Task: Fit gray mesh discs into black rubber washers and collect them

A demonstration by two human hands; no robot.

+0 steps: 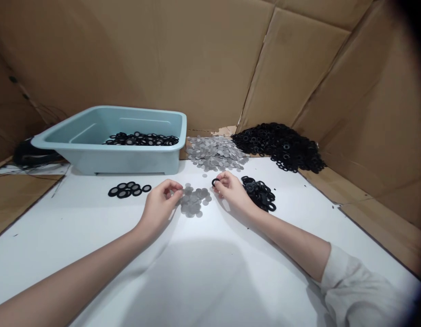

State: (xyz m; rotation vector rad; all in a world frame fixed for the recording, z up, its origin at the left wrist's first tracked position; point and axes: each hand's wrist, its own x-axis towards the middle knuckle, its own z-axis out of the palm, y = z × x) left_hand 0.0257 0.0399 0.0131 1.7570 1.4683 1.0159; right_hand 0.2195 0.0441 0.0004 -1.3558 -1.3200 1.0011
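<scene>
My right hand [231, 190] pinches a black ring [215, 182] between thumb and fingers, a little above the white table. Just behind that hand lies a small heap of black rings [261, 193]. My left hand [161, 200] has thumb and forefinger drawn together at the left edge of a small spread of thin grey discs [193, 202]. Whatever sits between those fingertips is too small to make out. Left of this hand rests a group of black rings with grey discs in them [123, 190], one lying slightly apart.
A light blue plastic tub [135, 159] at the back left holds many black rings with grey centres [142, 138]. Large piles of grey discs [215, 152] and black rings [282, 143] lie at the back. Cardboard walls [210, 59] surround the white table [197, 272].
</scene>
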